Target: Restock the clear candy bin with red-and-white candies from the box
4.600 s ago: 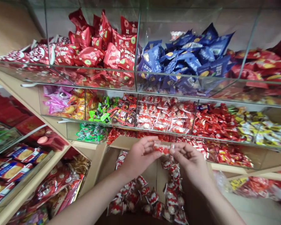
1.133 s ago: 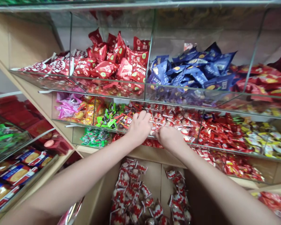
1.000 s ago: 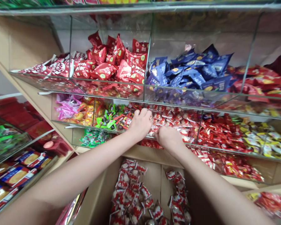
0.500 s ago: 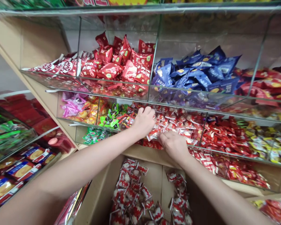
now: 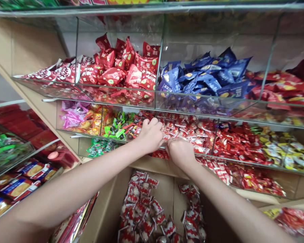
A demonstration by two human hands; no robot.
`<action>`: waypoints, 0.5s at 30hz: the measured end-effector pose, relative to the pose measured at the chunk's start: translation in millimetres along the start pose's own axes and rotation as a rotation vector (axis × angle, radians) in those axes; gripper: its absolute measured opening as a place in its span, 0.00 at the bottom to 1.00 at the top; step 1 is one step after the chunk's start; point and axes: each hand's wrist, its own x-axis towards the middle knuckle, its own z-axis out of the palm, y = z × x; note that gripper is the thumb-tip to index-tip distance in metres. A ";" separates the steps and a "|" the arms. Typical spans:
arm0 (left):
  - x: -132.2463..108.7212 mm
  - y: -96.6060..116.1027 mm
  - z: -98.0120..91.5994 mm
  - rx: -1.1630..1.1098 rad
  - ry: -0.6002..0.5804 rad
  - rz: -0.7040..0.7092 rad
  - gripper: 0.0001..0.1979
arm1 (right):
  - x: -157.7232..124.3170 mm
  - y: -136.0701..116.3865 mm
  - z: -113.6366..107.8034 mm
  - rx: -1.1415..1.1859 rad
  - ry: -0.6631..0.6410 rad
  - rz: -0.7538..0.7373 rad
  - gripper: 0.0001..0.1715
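Both hands are at the front edge of a shelf compartment filled with red-and-white wrapped candies point(image 5: 183, 130). My left hand point(image 5: 151, 135) rests over the compartment's left part with its fingers curled down among the candies; whatever they grip is hidden. Right beside it, my right hand point(image 5: 181, 152) is closed at the front glass edge, thumb side toward the left hand. Its fingertips are too covered to show what they hold. Below the hands stands an open cardboard box point(image 5: 164, 187) with more candies point(image 5: 142, 206) in the same wrapping.
Above hangs a glass shelf with red packets point(image 5: 139, 72) and blue packets point(image 5: 205, 76). Green-wrapped sweets point(image 5: 116, 126) lie left of my left hand, red sweets point(image 5: 240, 141) to the right. Blue-and-red biscuit packs point(image 5: 17, 185) fill a lower-left shelf.
My right hand has moved closer to the left one, its fingers more tightly curled. My left hand has shifted slightly down. The view has shifted a little to the right.
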 end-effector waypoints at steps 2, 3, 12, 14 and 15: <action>-5.1 2.0 0.5 -0.009 -0.023 0.010 0.11 | -0.1 4.6 -4.1 0.035 -0.059 0.010 0.17; -6.7 3.0 1.3 -0.003 -0.029 0.009 0.09 | -0.9 8.7 -6.0 0.064 -0.076 0.019 0.16; -6.0 1.1 15.1 0.008 -0.062 0.104 0.08 | -11.1 61.7 -4.4 0.228 -0.075 0.130 0.13; -7.1 -0.1 16.4 -0.003 -0.066 0.109 0.08 | -10.7 66.5 -1.2 0.258 -0.087 0.094 0.12; -7.7 -0.1 16.5 -0.005 -0.059 0.110 0.08 | -10.1 67.6 0.3 0.271 -0.095 0.070 0.13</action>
